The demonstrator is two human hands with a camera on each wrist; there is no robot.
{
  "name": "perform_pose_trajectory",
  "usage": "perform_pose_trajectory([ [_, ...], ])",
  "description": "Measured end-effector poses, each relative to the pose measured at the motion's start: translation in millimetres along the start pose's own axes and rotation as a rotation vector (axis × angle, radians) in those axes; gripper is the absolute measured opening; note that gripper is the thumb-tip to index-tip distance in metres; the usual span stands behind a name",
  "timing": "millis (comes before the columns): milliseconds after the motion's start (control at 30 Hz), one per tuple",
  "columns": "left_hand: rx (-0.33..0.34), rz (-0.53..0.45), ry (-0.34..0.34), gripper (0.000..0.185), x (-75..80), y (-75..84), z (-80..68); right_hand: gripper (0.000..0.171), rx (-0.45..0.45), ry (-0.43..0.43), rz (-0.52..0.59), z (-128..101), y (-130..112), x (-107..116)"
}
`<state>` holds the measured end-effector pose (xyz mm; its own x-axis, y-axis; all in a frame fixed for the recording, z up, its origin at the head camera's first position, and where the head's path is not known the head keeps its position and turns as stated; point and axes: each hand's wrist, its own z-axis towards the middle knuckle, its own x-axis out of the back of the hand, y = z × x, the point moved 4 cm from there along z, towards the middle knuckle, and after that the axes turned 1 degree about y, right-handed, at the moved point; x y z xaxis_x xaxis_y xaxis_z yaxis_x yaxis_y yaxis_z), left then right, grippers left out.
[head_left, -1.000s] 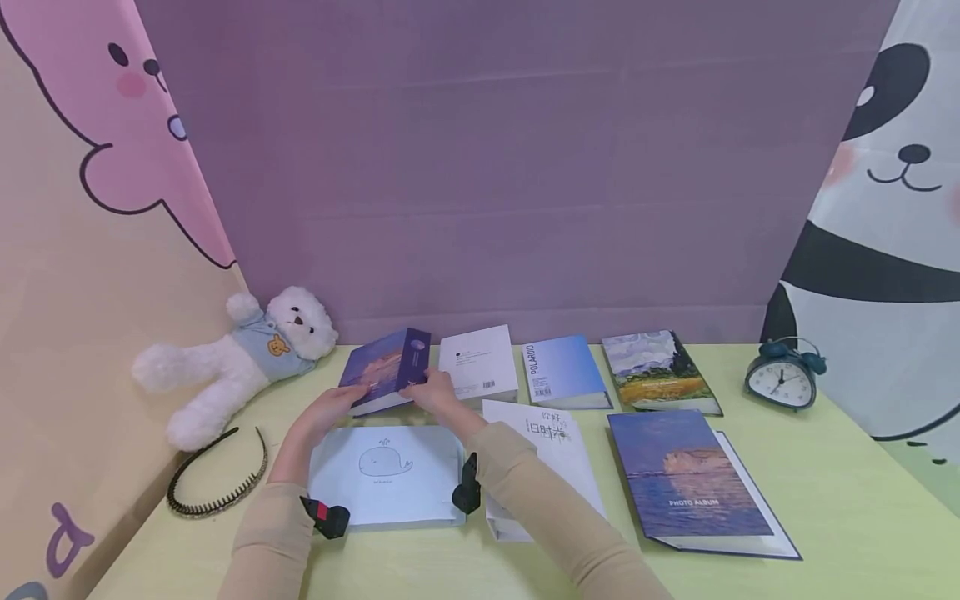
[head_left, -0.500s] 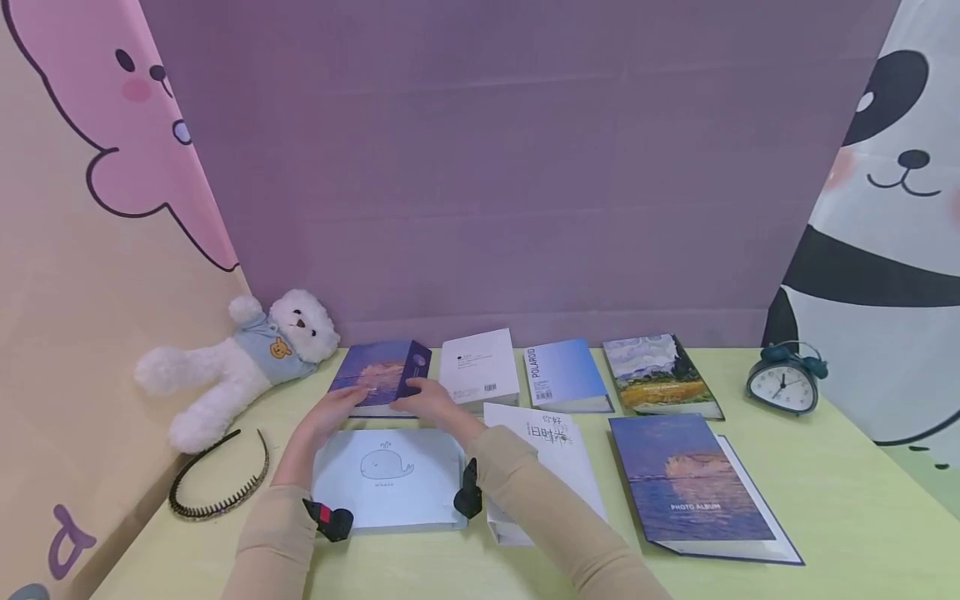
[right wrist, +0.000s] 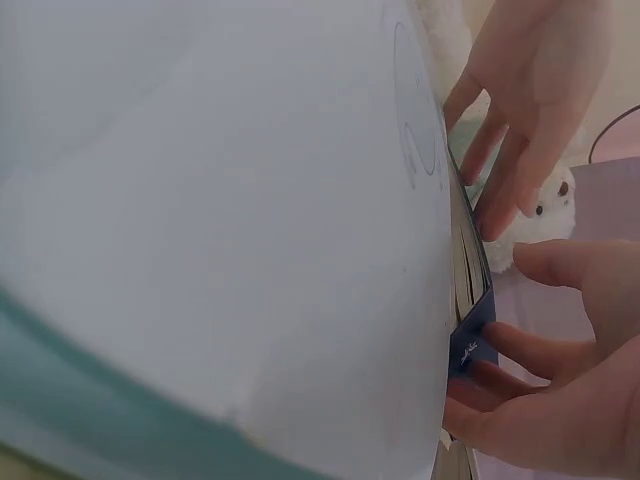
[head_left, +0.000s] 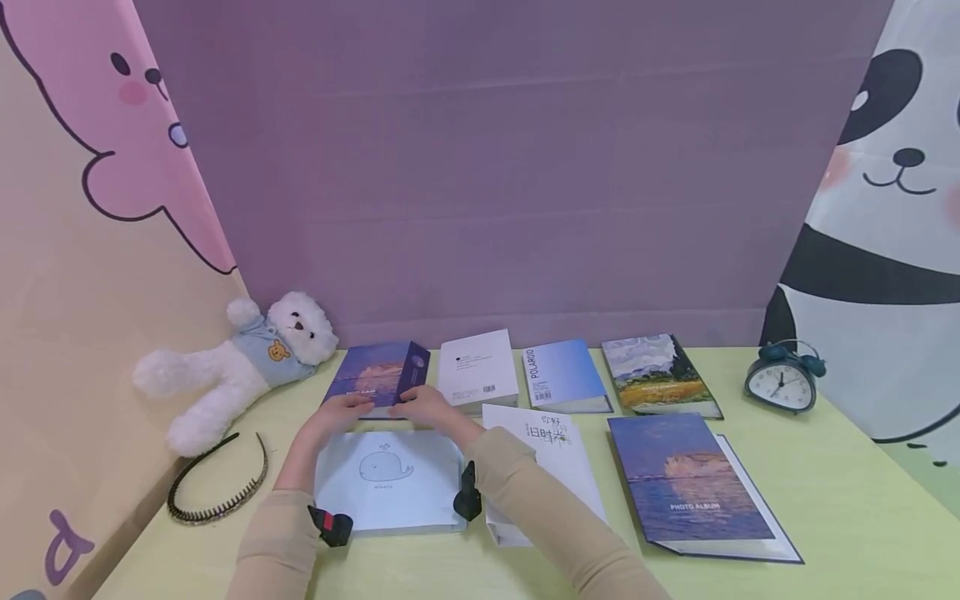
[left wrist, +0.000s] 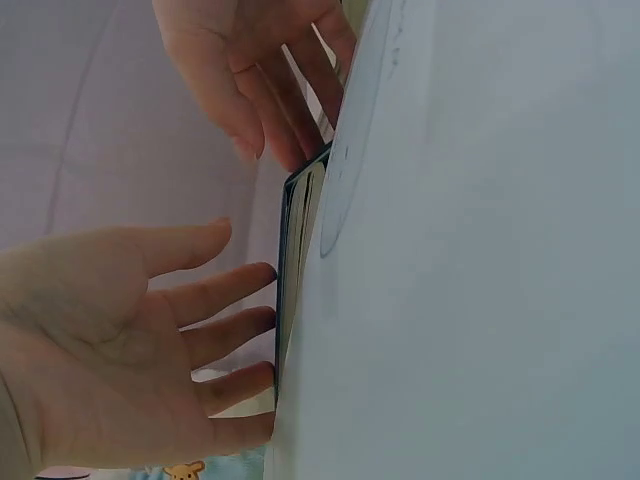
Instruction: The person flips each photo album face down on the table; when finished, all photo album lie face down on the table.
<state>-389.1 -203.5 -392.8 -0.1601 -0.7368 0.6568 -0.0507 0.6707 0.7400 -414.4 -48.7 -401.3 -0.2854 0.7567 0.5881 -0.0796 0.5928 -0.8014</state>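
Lying at the fingertips of the left hand [head_left: 337,418] and the right hand [head_left: 429,407], the thick, rectangular blue album [head_left: 371,373] is touched, not grasped, by extended fingers. Uneven pressure from either hand might skew it, perhaps knocking the smooth white book [head_left: 474,365] right of the fingers. Nearer than the fingers lies a flat, pale whale-printed book [head_left: 386,492]; beyond them to the left, a fluffy bear [head_left: 270,354].
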Motion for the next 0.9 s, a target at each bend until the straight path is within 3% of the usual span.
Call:
perform_pose_trajectory([
  [367,-0.043,0.032,-0.058,0.052,-3.0,-3.8,-3.6,0.055,0.027,-0.075,0.006,-0.7,1.2,-1.7],
  [700,-0.052,0.039,-0.068,0.053,-1.8,-6.8,-4.4,0.053,0.039,-0.105,-0.009,-0.5,0.9,0.1],
  [900,-0.071,0.015,-0.055,0.053,-3.3,-5.8,-5.4,0.05,0.061,-0.098,0.036,-3.4,-2.0,7.9],
])
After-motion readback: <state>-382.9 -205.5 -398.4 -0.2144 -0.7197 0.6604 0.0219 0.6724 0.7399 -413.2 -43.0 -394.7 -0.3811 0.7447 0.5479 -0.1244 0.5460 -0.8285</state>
